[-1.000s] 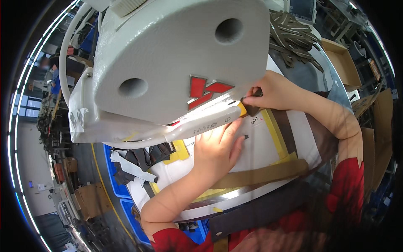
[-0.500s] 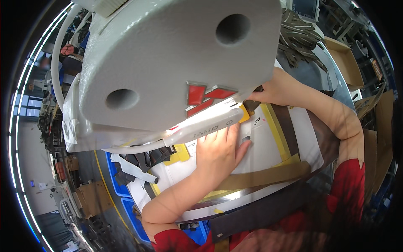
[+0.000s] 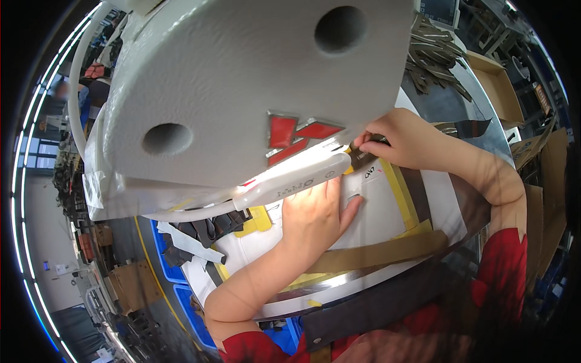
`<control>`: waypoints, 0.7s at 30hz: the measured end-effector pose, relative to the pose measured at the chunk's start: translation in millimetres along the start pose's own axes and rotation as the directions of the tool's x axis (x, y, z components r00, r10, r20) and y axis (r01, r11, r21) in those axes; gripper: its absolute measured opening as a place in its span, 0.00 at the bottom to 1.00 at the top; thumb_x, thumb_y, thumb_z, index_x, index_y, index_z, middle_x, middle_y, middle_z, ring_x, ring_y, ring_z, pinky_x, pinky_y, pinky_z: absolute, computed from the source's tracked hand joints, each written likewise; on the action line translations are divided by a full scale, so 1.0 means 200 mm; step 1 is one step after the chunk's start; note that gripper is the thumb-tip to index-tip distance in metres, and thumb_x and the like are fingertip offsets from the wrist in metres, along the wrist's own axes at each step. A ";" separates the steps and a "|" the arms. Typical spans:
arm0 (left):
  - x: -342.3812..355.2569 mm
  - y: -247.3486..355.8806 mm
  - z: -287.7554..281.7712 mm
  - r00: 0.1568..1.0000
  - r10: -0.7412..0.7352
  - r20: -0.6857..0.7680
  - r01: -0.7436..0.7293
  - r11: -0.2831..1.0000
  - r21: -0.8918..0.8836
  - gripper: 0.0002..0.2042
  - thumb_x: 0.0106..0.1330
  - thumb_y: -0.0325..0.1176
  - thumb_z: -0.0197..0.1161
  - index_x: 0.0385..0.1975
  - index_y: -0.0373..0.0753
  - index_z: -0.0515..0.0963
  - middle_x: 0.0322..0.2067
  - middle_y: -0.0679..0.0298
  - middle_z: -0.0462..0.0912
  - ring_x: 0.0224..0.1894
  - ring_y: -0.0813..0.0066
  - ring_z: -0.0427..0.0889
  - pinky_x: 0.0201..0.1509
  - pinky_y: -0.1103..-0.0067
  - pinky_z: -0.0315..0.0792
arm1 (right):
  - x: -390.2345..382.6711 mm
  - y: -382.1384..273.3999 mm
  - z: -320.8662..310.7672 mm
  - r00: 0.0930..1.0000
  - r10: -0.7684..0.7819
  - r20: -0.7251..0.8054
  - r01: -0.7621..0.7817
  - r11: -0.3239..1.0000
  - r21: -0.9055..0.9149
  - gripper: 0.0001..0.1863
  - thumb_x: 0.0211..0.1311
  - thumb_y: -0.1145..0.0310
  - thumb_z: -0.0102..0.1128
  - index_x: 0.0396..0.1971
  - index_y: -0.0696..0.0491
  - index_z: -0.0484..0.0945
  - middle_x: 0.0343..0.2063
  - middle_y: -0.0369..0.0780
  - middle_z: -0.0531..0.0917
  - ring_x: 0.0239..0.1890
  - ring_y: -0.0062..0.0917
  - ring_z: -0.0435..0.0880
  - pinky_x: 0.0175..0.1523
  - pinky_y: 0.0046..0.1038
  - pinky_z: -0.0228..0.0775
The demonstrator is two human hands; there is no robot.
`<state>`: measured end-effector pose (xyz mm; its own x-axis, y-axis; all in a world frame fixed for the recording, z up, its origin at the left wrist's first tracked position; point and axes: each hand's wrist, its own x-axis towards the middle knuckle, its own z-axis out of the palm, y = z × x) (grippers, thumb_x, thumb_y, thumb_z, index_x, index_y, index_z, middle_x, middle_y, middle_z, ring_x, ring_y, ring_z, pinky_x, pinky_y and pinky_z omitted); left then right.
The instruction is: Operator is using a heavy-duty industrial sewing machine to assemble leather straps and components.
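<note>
Palm down on the white work surface [image 3: 378,209], my left hand [image 3: 311,218] lies with its thumb stretched out to the side. Its fingertips run under the white lamp bar [image 3: 296,181] of a large grey sewing machine [image 3: 230,85], which hides them. To the right of the machine head, my right hand [image 3: 396,142] is closed, pinching a dark brown strip [image 3: 363,160] by its edge. The strip's far part goes out of sight beneath the machine, beside a small yellow piece. The needle area is hidden.
Yellow tape [image 3: 399,190] and a brown band [image 3: 387,251] border the work surface. Dark straps [image 3: 212,228] lie at left, above a blue bin [image 3: 172,254]. A pile of dark strips [image 3: 433,57] and a cardboard box [image 3: 493,85] sit at the back right.
My right hand has shifted slightly toward me, and its fingers and the dark strip show more clearly. The left hand stays nearly in place. A dark strip now shows beyond my right forearm.
</note>
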<state>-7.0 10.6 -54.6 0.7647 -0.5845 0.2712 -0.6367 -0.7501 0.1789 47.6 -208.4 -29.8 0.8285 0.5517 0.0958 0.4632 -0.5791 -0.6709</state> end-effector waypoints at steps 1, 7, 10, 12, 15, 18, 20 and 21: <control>-0.01 0.00 0.00 1.000 -0.003 0.001 0.003 1.000 0.001 0.34 0.50 0.49 0.67 0.55 0.34 0.69 0.49 0.58 0.75 0.49 0.63 0.74 0.47 0.71 0.66 | -0.01 -0.01 -0.01 0.997 -0.072 0.026 0.073 0.997 -0.035 0.05 0.55 0.73 0.56 0.32 0.56 0.74 0.30 0.41 0.78 0.33 0.35 0.79 0.38 0.31 0.70; -0.01 0.02 0.00 0.999 -0.024 0.040 0.023 1.000 0.020 0.35 0.51 0.47 0.66 0.56 0.33 0.68 0.50 0.57 0.74 0.50 0.63 0.74 0.49 0.71 0.65 | -0.07 0.06 0.04 0.949 -0.315 -0.026 0.281 0.878 -0.388 0.03 0.57 0.72 0.55 0.30 0.54 0.75 0.27 0.39 0.76 0.33 0.34 0.79 0.37 0.30 0.72; 0.00 0.03 0.00 1.000 -0.003 0.005 0.003 0.998 0.057 0.34 0.51 0.46 0.66 0.56 0.32 0.68 0.50 0.57 0.74 0.50 0.63 0.74 0.49 0.71 0.65 | -0.04 0.03 0.00 0.985 -0.172 0.024 0.171 0.929 -0.329 0.03 0.57 0.72 0.56 0.31 0.53 0.75 0.28 0.38 0.77 0.33 0.33 0.79 0.37 0.31 0.72; -0.01 0.03 0.00 1.000 -0.014 0.013 0.013 0.997 0.081 0.33 0.51 0.45 0.66 0.56 0.32 0.68 0.51 0.56 0.74 0.50 0.62 0.73 0.50 0.71 0.65 | -0.02 -0.01 -0.01 0.985 -0.170 -0.042 0.153 0.950 -0.274 0.03 0.57 0.71 0.56 0.30 0.53 0.75 0.29 0.38 0.78 0.33 0.33 0.79 0.37 0.31 0.72; 0.01 0.02 0.00 1.000 -0.004 -0.008 0.004 1.000 0.013 0.33 0.51 0.45 0.65 0.55 0.32 0.69 0.49 0.56 0.75 0.49 0.61 0.74 0.50 0.70 0.65 | -0.02 0.00 0.01 0.986 -0.134 -0.098 0.106 0.963 -0.246 0.04 0.56 0.70 0.57 0.29 0.53 0.77 0.30 0.37 0.79 0.32 0.33 0.80 0.37 0.31 0.72; 0.01 0.02 -0.01 0.998 -0.037 0.042 0.039 0.999 -0.033 0.32 0.51 0.45 0.66 0.54 0.32 0.69 0.47 0.55 0.76 0.48 0.60 0.75 0.49 0.70 0.66 | -0.01 -0.01 -0.02 0.995 -0.039 -0.087 0.018 0.972 -0.236 0.04 0.55 0.70 0.59 0.28 0.54 0.78 0.29 0.37 0.80 0.31 0.31 0.80 0.37 0.30 0.72; 0.01 0.01 -0.02 0.998 -0.047 0.032 0.048 0.998 -0.038 0.32 0.52 0.46 0.65 0.54 0.32 0.69 0.46 0.54 0.76 0.47 0.59 0.75 0.48 0.69 0.66 | 0.00 -0.03 -0.07 0.996 0.024 -0.080 -0.039 0.980 -0.195 0.05 0.54 0.70 0.60 0.29 0.55 0.79 0.29 0.38 0.81 0.31 0.29 0.81 0.37 0.29 0.72; 0.01 0.01 -0.02 0.998 -0.055 0.025 0.057 0.997 -0.043 0.32 0.52 0.46 0.65 0.53 0.32 0.69 0.45 0.53 0.76 0.46 0.57 0.75 0.47 0.68 0.67 | 0.02 -0.04 -0.10 0.989 0.100 -0.106 -0.104 0.994 -0.034 0.06 0.54 0.71 0.60 0.30 0.56 0.79 0.29 0.38 0.82 0.30 0.26 0.81 0.37 0.27 0.72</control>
<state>-6.8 8.6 -49.8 0.8011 -0.5494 0.2373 -0.5961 -0.7678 0.2348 53.6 -214.5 -9.8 0.8992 0.4246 0.1055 0.3849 -0.6532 -0.6520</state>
